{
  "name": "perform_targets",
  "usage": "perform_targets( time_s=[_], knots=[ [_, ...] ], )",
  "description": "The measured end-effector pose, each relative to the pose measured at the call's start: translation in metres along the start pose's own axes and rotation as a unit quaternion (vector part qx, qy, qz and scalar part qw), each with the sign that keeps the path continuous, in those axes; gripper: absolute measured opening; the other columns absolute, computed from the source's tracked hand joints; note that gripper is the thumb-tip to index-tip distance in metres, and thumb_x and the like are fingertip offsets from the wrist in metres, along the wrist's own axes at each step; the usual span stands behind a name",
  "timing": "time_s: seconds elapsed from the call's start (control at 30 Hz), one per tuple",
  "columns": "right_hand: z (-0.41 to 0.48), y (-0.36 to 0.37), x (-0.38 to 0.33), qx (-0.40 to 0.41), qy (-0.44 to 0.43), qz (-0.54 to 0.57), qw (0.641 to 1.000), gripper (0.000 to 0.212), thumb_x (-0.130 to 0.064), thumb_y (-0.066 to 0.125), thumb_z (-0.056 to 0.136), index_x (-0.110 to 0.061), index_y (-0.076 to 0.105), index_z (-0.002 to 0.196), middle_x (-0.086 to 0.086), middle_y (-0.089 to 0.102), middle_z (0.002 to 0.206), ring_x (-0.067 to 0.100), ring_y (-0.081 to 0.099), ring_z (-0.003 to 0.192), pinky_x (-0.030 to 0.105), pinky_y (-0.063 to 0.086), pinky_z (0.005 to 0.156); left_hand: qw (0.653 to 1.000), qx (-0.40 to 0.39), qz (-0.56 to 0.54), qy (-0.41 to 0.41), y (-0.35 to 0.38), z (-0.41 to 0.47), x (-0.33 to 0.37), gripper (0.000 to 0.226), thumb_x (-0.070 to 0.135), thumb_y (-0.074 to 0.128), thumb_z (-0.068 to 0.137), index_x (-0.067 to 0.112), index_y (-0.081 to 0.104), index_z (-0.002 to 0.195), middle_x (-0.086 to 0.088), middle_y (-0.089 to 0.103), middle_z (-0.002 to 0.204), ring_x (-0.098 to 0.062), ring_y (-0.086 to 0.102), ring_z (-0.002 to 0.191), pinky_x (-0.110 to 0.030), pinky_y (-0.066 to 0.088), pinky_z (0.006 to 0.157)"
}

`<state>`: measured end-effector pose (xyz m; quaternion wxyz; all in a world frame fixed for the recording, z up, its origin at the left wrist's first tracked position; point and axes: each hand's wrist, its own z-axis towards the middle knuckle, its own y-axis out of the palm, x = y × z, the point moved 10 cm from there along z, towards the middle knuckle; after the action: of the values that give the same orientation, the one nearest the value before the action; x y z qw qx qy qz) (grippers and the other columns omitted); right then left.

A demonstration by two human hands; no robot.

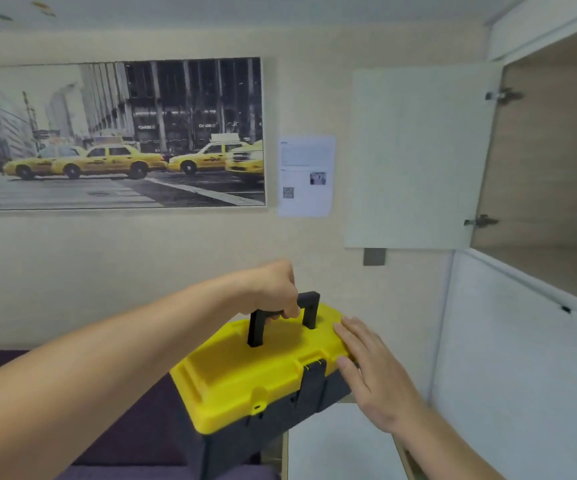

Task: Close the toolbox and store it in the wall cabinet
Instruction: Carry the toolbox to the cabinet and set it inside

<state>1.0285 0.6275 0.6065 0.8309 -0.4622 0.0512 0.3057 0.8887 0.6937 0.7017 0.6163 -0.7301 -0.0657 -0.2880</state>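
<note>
The toolbox (245, 375) has a yellow lid and a dark grey body; its lid is down and it hangs tilted in the air at the bottom centre. My left hand (273, 289) is closed around its black handle (309, 306). My right hand (370, 368) lies flat with fingers apart against the lid's right end. The wall cabinet (550, 174) is at the upper right, its white door (415, 157) swung open to the left, and its wooden inside shows nothing in it.
A white surface (339, 445) lies below the toolbox at the bottom right, and a dark purple sofa (134, 438) sits below left. A white panel (522, 375) stands under the cabinet. A taxi picture (114, 133) and a paper notice (306, 174) hang on the wall.
</note>
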Motion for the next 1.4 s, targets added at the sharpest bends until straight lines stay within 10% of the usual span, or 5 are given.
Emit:
perform_targets(
  time_s=[0.63, 1.4],
  knots=[
    [0.051, -0.244, 0.301, 0.133, 0.193, -0.093, 0.968, 0.085, -0.079, 0.014, 0.080, -0.028, 0.022, 0.148, 0.000, 0.003, 0.160, 0.017, -0.004, 0.144, 0.047, 0.017, 0.115, 0.966, 0.000, -0.222, 0.135, 0.092, 0.274, 0.367, 0.008, -0.010, 0.066, 0.068, -0.013, 0.058, 0.070, -0.025, 0.053, 0.066, -0.031, 0.048, 0.050, -0.037, 0.048, 0.052],
    [0.109, -0.317, 0.604, 0.140, 0.433, -0.258, 0.852, 0.093, -0.082, 0.028, 0.076, -0.026, 0.013, 0.149, 0.001, 0.004, 0.157, 0.022, -0.002, 0.143, 0.051, 0.018, 0.114, 0.907, -0.205, -0.258, 0.262, 0.268, 0.567, 0.641, 0.017, -0.007, 0.068, 0.075, -0.002, 0.058, 0.062, -0.020, 0.058, 0.061, -0.031, 0.058, 0.054, -0.044, 0.056, 0.062]
  ],
)
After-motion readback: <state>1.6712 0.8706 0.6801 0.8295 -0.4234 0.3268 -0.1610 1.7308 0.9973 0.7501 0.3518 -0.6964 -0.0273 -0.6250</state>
